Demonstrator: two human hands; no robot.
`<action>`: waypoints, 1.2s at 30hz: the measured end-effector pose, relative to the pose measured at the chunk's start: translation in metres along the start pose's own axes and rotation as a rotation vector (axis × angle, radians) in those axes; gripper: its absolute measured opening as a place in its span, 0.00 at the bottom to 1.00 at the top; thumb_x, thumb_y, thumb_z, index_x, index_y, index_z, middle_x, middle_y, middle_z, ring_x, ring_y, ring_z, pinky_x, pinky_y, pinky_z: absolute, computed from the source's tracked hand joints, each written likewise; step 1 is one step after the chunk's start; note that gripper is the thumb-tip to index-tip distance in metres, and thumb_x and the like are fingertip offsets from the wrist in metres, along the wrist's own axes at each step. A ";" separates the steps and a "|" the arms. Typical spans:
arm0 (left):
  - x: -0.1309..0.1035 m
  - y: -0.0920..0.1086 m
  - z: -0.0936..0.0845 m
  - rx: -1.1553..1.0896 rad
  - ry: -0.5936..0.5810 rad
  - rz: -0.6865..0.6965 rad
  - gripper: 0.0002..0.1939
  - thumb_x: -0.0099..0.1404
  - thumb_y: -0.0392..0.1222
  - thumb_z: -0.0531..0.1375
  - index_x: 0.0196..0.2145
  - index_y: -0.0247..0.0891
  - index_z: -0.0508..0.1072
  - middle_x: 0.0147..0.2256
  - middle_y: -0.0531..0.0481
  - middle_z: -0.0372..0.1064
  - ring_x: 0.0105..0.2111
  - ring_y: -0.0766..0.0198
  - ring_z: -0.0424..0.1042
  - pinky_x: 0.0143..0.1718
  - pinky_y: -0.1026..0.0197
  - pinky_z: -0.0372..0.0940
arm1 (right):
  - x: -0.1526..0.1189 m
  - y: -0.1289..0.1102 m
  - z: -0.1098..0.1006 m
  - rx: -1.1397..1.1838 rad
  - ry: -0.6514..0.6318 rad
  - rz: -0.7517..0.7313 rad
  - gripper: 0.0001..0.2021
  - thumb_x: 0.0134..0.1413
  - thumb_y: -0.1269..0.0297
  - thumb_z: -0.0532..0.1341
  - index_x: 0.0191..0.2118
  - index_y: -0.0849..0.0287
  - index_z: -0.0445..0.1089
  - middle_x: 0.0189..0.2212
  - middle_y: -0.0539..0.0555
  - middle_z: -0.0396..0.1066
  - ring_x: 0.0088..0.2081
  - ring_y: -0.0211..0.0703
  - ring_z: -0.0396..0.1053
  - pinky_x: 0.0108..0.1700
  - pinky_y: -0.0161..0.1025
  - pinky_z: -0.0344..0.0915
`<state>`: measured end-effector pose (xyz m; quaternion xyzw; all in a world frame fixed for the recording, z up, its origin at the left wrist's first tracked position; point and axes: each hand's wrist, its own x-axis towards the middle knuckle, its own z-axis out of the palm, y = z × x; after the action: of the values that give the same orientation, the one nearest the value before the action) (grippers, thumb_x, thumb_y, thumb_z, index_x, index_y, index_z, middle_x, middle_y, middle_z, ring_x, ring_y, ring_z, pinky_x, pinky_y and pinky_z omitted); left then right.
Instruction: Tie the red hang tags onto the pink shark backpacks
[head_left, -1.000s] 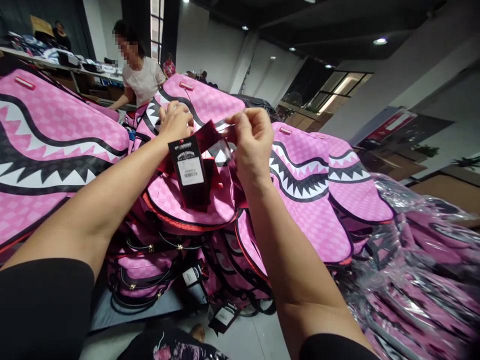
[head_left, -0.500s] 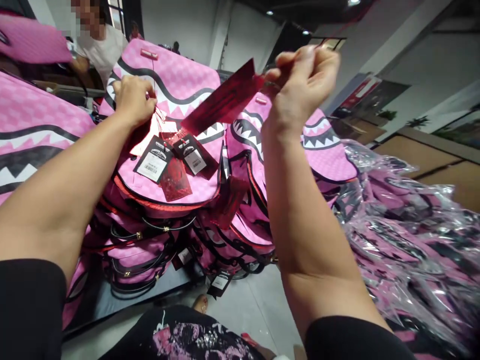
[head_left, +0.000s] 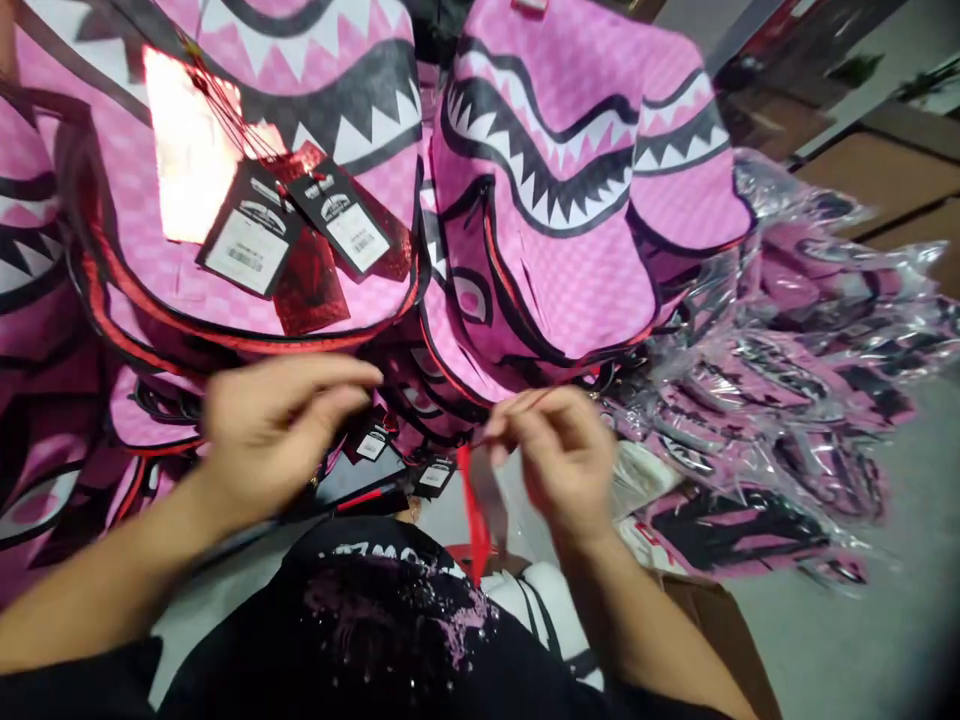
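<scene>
My right hand (head_left: 561,455) is closed in a pinch, with a red tag (head_left: 472,525) hanging below the fingertips on a thin red cord. My left hand (head_left: 277,430), somewhat blurred, has its thumb and forefinger stretched toward the right hand, slightly apart, with nothing visible in them. Behind it lies a pink backpack (head_left: 360,310) with a black-and-white shark-mouth print. On that bag rest a bundle of black tags (head_left: 251,230) with white barcode labels and shiny red tags (head_left: 311,285), strung on red cords.
Another pink shark-print backpack (head_left: 592,280) sits to the right on the stack. Bags in clear plastic (head_left: 750,400) are heaped at the far right, near a cardboard box (head_left: 712,620). More black tags (head_left: 371,443) dangle below the stack.
Both hands have come down and closer to my body, the right one bringing the red tag along. My left hand has left the tag bundle on the backpack. The view has tilted downward.
</scene>
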<state>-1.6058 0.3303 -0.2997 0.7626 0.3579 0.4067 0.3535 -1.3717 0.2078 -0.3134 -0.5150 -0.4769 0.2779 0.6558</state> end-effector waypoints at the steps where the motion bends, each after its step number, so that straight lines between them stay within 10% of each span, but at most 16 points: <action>1: -0.021 -0.009 0.029 -0.067 -0.091 -0.016 0.11 0.62 0.45 0.61 0.42 0.56 0.78 0.40 0.58 0.78 0.39 0.62 0.76 0.43 0.59 0.69 | -0.018 0.022 0.005 -0.020 -0.064 0.088 0.04 0.58 0.63 0.61 0.32 0.52 0.67 0.27 0.48 0.72 0.21 0.37 0.68 0.24 0.36 0.65; 5: -0.076 -0.064 0.115 -0.282 -0.295 -0.245 0.10 0.62 0.43 0.61 0.40 0.41 0.79 0.40 0.48 0.78 0.41 0.60 0.76 0.43 0.60 0.70 | -0.082 0.114 0.028 -0.172 -0.199 0.257 0.07 0.59 0.62 0.58 0.31 0.57 0.68 0.23 0.48 0.69 0.24 0.36 0.67 0.29 0.35 0.64; 9: -0.098 -0.101 0.141 -0.344 -0.295 -0.354 0.09 0.61 0.45 0.62 0.32 0.38 0.79 0.35 0.48 0.78 0.35 0.61 0.76 0.38 0.62 0.69 | -0.109 0.162 0.041 -0.142 -0.182 0.345 0.08 0.57 0.61 0.58 0.29 0.57 0.67 0.19 0.45 0.65 0.22 0.34 0.63 0.27 0.33 0.60; 15: -0.092 -0.112 0.151 -0.328 -0.269 -0.333 0.11 0.63 0.46 0.59 0.32 0.38 0.78 0.35 0.48 0.78 0.38 0.62 0.76 0.42 0.62 0.69 | -0.111 0.174 0.023 -0.168 -0.124 0.354 0.08 0.57 0.60 0.59 0.33 0.57 0.71 0.27 0.50 0.71 0.30 0.39 0.70 0.35 0.36 0.66; 22: -0.061 -0.119 0.177 -0.180 -0.299 -0.276 0.10 0.66 0.45 0.56 0.37 0.38 0.76 0.25 0.53 0.74 0.24 0.68 0.71 0.28 0.67 0.64 | -0.090 0.180 -0.049 -0.637 0.459 0.212 0.13 0.60 0.57 0.56 0.44 0.59 0.67 0.36 0.56 0.72 0.36 0.43 0.71 0.40 0.41 0.68; 36: 0.001 -0.117 0.182 -0.033 -0.259 -0.083 0.10 0.66 0.40 0.55 0.37 0.39 0.77 0.27 0.53 0.76 0.29 0.66 0.75 0.34 0.66 0.63 | -0.021 0.155 -0.046 -1.220 -0.024 0.053 0.13 0.60 0.59 0.58 0.47 0.58 0.70 0.30 0.56 0.74 0.30 0.47 0.72 0.34 0.39 0.64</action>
<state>-1.4764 0.3431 -0.4727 0.7871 0.3339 0.2957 0.4261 -1.3185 0.2203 -0.4670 -0.8063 -0.5445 -0.0234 0.2299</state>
